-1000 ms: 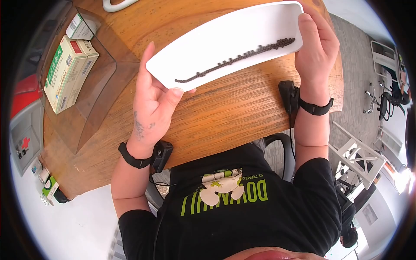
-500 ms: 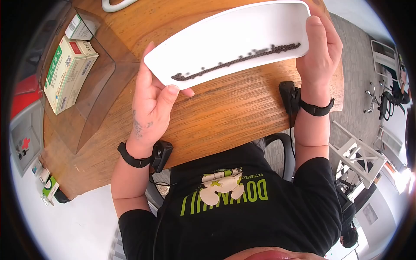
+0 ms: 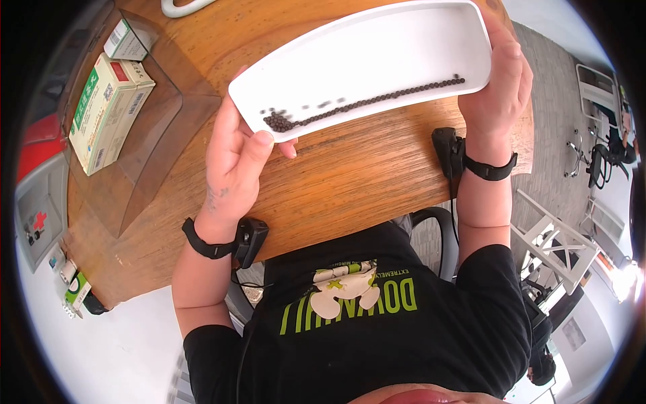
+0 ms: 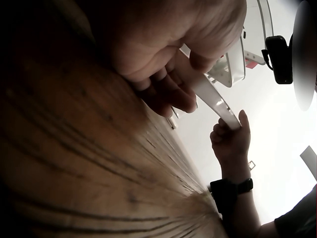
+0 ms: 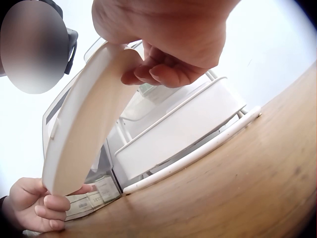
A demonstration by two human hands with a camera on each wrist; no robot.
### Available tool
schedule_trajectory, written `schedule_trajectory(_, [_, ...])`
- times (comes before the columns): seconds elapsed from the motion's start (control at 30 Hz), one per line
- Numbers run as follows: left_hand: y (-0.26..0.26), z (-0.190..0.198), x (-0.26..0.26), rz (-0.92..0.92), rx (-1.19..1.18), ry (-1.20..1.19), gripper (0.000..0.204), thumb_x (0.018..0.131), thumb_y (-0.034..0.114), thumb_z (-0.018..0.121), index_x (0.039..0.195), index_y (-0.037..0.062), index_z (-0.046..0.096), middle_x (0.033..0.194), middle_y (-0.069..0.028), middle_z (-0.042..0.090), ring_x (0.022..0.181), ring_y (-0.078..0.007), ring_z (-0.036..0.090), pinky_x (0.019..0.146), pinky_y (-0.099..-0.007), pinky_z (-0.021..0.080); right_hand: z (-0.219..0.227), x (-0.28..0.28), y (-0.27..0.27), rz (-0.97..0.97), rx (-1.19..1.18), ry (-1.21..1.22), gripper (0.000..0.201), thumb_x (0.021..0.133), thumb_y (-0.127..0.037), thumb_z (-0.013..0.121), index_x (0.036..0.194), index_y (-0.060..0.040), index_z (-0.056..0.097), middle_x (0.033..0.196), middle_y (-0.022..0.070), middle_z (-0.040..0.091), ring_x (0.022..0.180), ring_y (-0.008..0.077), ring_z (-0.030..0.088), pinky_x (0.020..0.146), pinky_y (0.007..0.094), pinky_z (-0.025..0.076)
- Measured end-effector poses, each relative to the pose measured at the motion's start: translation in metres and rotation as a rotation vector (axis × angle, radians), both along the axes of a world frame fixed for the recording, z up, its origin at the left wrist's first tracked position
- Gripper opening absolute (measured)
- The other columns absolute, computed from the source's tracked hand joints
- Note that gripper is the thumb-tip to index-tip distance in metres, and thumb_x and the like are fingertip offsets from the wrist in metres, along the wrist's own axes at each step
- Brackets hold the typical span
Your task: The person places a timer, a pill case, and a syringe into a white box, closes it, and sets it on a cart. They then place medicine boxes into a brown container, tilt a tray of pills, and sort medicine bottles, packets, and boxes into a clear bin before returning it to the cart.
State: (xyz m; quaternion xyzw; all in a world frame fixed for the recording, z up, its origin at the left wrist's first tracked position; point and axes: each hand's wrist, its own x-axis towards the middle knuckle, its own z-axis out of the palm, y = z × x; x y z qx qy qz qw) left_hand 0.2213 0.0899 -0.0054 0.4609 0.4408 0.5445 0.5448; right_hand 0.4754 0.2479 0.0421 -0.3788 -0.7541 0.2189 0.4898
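Note:
Both hands hold a curved white tray (image 3: pixel 363 50) up over the wooden table, one at each end. The left hand (image 3: pixel 234 155) grips the narrower left end, thumb at the near corner and fingers beneath. At the other end, the right hand (image 3: pixel 496 94) has its thumb along the outer wall and its fingers curled under, as the right wrist view shows. Small dark round pellets (image 3: pixel 397 91) lie in a line along the tray's near wall, with a cluster at the left corner. A few blurred ones sit above that cluster. The tray's underside (image 5: pixel 81 129) faces the table.
On the left, a tinted clear panel (image 3: pixel 158 128) stands beside a green-and-cream carton (image 3: pixel 108 114) and a smaller white box (image 3: pixel 126 42). A white rack (image 5: pixel 183 129) stands past the table's far side. The table (image 3: pixel 350 175) ends near the person's torso.
Pellets have rolled from the tray's right end toward its left corner, where they now bunch; the line at the right has thinned. The tray's right end has shifted slightly right and lower.

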Motion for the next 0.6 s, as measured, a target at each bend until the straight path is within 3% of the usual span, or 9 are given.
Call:
schedule_trajectory(0.33, [-0.002,0.003,0.001,0.043,-0.046,-0.039,0.056,0.106,0.023,0.052,0.150,-0.0057,0.034,0.120,-0.0121,0.064,0.091,-0.0157,0.064,0.074,-0.0296,0.056,0.004,-0.005,-0.005,-0.029,-0.030,-0.030,0.078,0.107,-0.056,0.026,0.117,0.0086,0.068,0.095,0.0154,0.073,0.085,0.0222,0.069,0.074,0.0327,0.053])
schedule_trajectory(0.47, [-0.001,0.002,-0.002,0.008,-0.051,-0.082,0.057,0.105,0.024,0.054,0.149,-0.0069,0.034,0.117,-0.0129,0.065,0.090,-0.0163,0.064,0.073,-0.0298,0.056,0.000,0.004,0.003,-0.048,0.013,-0.099,0.058,0.109,-0.041,0.035,0.113,0.0066,0.069,0.092,0.0164,0.074,0.082,0.0231,0.071,0.073,0.0332,0.054])
schedule_trajectory(0.6, [-0.001,0.003,-0.004,0.005,-0.089,-0.130,0.058,0.104,0.026,0.056,0.147,-0.0076,0.036,0.114,-0.0131,0.065,0.089,-0.0166,0.065,0.073,-0.0307,0.056,0.011,0.004,-0.002,-0.129,0.069,-0.365,0.036,0.107,-0.022,0.046,0.113,0.0053,0.069,0.092,0.0164,0.074,0.081,0.0232,0.071,0.073,0.0323,0.054])
